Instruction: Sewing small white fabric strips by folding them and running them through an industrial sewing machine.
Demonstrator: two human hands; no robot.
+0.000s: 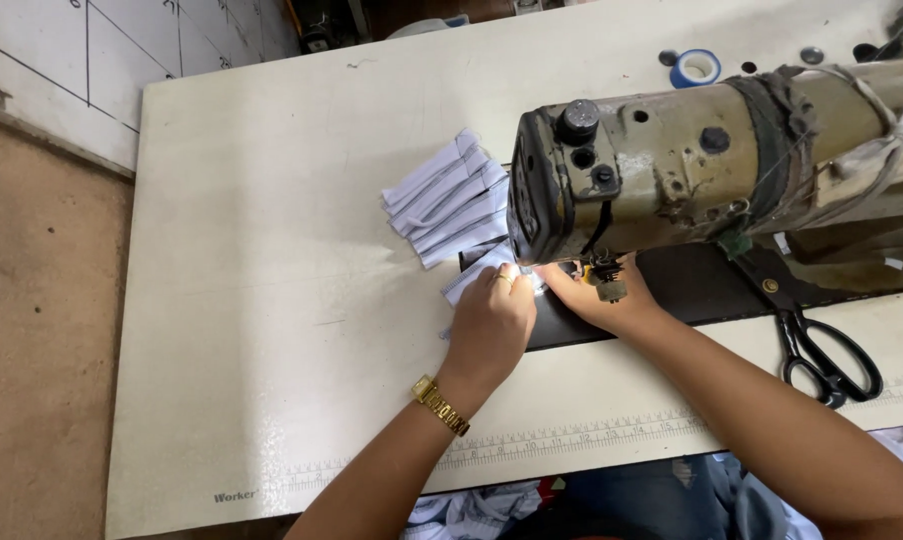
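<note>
Here: small white fabric piece [475, 276] flat on dark machine bed under needle area of worn beige sewing machine [692, 160]. Left hand [490, 325], gold watch at wrist, fingers curled down, pressing piece. Right hand [600, 298] beneath machine head, fingers flat on same piece; grip unclear. Stack of white folded fabric pieces [447, 195] just behind. Black scissors [822, 350] on cream table [262, 300], right. Blue tape roll [696, 67] far back.

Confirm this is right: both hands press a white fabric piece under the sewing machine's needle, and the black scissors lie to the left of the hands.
Not quite. The head view shows the black scissors lying to the right of both hands, beside the sewing machine. The rest holds: left hand and right hand press the white fabric piece.
</note>
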